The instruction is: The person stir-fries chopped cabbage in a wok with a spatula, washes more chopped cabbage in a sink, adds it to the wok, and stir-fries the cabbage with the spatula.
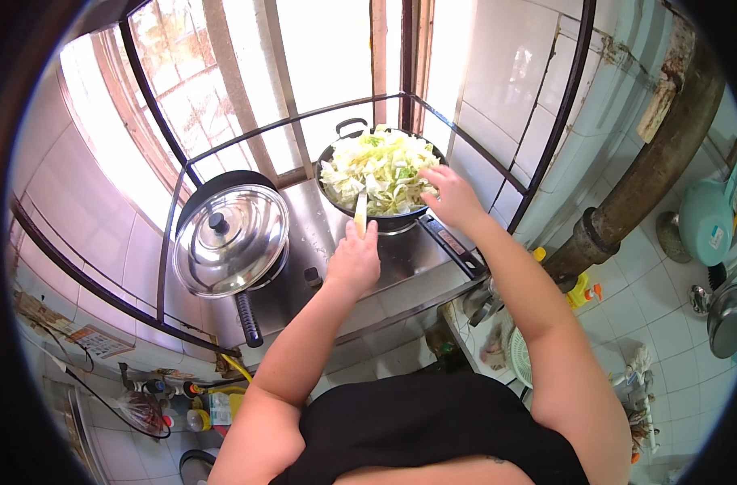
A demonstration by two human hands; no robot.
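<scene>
A black wok on the back right of the gas stove is heaped above its rim with chopped cabbage leaves. My left hand grips the pale handle of a utensil whose far end is buried in the near left side of the heap. At the heap's right edge is my right hand, fingers apart and slightly blurred, holding nothing visible. The wok's long black handle points towards the lower right, beneath my right forearm.
A pan with a shiny metal lid and black handle stands on the left burner. A black metal rail surrounds the stove. A thick pipe runs down at the right, near a yellow bottle and a green basket.
</scene>
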